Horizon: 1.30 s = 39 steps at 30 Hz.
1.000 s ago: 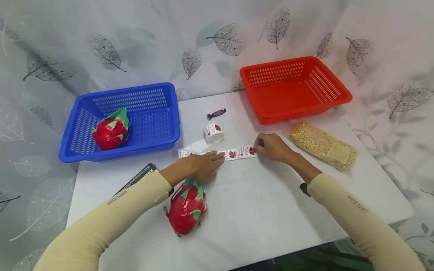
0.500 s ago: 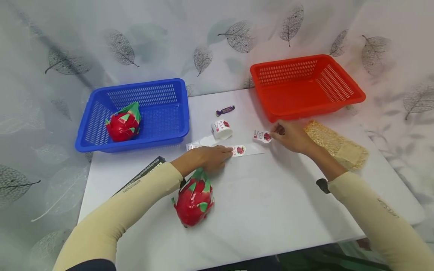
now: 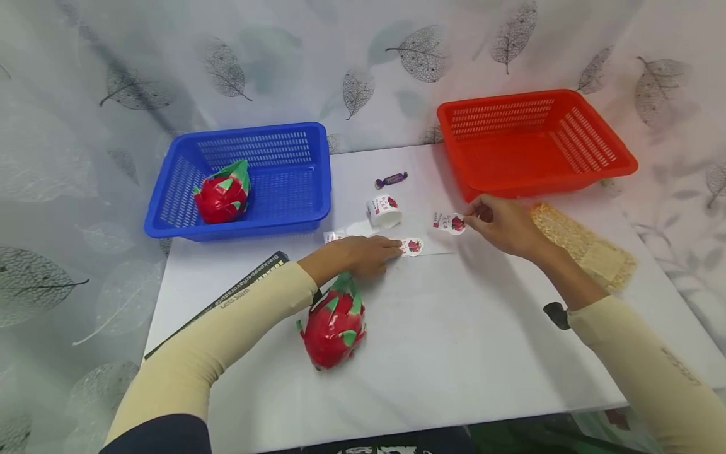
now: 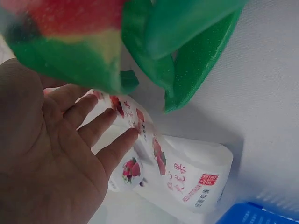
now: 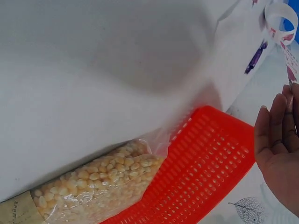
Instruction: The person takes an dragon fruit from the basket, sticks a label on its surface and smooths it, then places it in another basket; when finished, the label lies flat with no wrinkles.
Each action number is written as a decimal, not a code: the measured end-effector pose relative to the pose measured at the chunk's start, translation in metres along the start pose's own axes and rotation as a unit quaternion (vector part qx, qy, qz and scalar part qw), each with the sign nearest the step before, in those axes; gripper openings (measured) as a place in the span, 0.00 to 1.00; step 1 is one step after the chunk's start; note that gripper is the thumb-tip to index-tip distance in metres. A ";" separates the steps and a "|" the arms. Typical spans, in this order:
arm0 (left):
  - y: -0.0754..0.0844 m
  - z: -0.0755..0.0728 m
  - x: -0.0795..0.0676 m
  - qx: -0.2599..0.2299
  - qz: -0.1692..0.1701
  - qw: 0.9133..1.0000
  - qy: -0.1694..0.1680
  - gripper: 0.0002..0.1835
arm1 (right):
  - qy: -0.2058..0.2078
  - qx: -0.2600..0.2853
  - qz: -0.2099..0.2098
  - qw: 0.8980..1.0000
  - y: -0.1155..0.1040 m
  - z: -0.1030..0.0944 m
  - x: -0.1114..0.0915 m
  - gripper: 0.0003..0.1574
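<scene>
My right hand (image 3: pixel 501 227) pinches the edge of a dragon fruit sticker (image 3: pixel 449 222), held off to the right of the backing strip. Nearly straight fingers of my left hand (image 3: pixel 365 255) press on the strip of dragon fruit stickers (image 3: pixel 412 246), which lies flat on the table and is partly hidden under that hand. Right behind the strip lies a roll of the same stickers (image 3: pixel 384 211). Close below my left wrist is a red dragon fruit (image 3: pixel 333 331) with green tips; its green scales (image 4: pixel 201 60) loom over the hand in the left wrist view.
At the back left, a blue basket (image 3: pixel 238 230) holds another dragon fruit (image 3: pixel 221 198). A red basket (image 3: pixel 544 189) stands at the back right, beside a bag of corn kernels (image 3: pixel 584 246). A purple wrapped candy (image 3: pixel 391 180) and a black box (image 3: pixel 249 277) lie on the table (image 3: pixel 454 353).
My right hand has pulled the end sticker off the backing strip and drawn it up and to the right. My left hand stays pressed on the strip. The head view has shifted.
</scene>
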<state>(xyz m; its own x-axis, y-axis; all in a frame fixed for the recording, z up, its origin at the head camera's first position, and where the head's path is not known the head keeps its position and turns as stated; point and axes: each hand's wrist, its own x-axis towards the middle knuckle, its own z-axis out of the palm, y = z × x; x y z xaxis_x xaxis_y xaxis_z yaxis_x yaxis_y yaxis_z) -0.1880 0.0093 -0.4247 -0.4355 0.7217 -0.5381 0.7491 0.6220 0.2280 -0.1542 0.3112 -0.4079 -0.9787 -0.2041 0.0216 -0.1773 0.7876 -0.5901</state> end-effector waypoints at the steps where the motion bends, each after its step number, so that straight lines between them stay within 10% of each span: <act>1: 0.000 -0.001 -0.002 -0.002 -0.002 1.000 0.007 0.32 | -0.001 0.000 -0.001 1.000 -0.001 0.000 0.000 0.12; 16: -0.014 -0.032 -0.096 -0.139 -0.045 0.976 0.164 0.31 | -0.052 0.036 -0.058 0.996 -0.040 0.013 0.013 0.06; 26: -0.021 0.007 -0.144 -0.241 -0.085 0.948 0.187 0.28 | -0.142 0.072 -0.121 0.980 -0.088 0.043 0.020 0.06; 39: -0.024 0.039 -0.171 -0.343 -0.068 0.909 0.227 0.12 | -0.273 0.193 -0.147 0.931 -0.146 0.070 0.020 0.04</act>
<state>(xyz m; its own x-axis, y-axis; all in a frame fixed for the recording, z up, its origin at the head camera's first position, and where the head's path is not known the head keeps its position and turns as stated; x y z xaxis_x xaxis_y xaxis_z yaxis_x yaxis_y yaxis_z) -0.1123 -0.1408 -0.3694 -0.7784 0.5782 -0.2443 0.2528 0.6450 0.7212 -0.1404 0.1511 -0.3778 -0.6770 -0.7258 -0.1222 -0.2758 0.4041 -0.8721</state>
